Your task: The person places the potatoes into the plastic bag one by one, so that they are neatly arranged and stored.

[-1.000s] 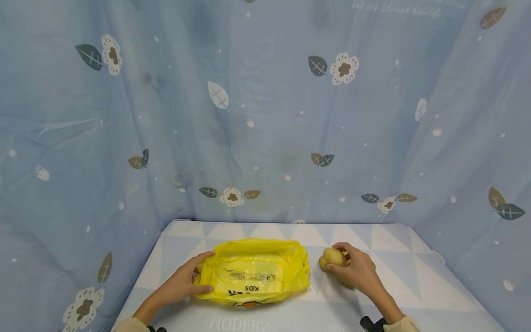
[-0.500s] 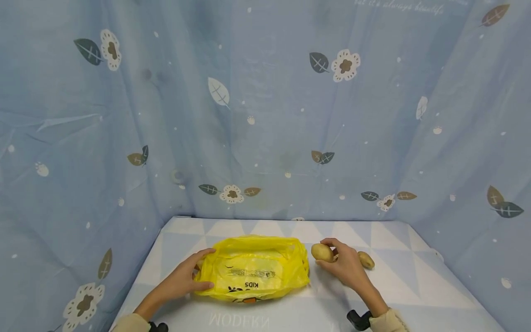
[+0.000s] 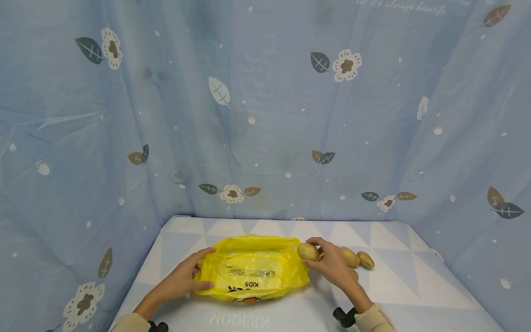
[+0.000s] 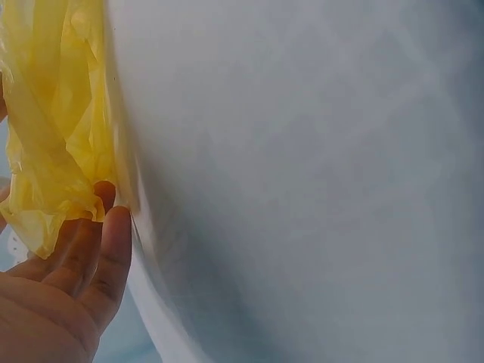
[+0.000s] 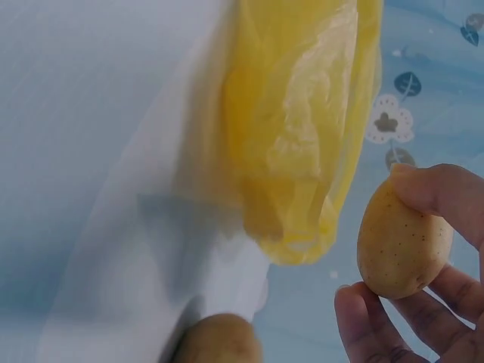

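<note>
A yellow plastic bag [image 3: 250, 272] lies on the table with its mouth spread open, dark print showing inside. My left hand [image 3: 181, 277] grips its left end, thumb at the near side and fingers at the far side; in the left wrist view the fingers [image 4: 113, 249] touch the crinkled yellow plastic. A potato [image 3: 308, 252] is pinched between thumb and fingers of my right hand [image 3: 333, 263], at the bag's right rim. In the right wrist view, this potato [image 5: 404, 238] appears raised, apart from the bag [image 5: 295, 113].
Three more potatoes lie right of the bag: one potato [image 3: 350, 257] behind my right hand, another [image 3: 366, 260] beside it, and a third [image 3: 353, 275] partly hidden by the wrist. The table [image 3: 415, 286] has a triangle-patterned cloth. Blue patterned curtains [image 3: 265, 138] surround it.
My right hand has lifted a potato from the group and carried it left to the bag's right rim, uncovering the other potatoes. The left hand keeps its grip on the bag.
</note>
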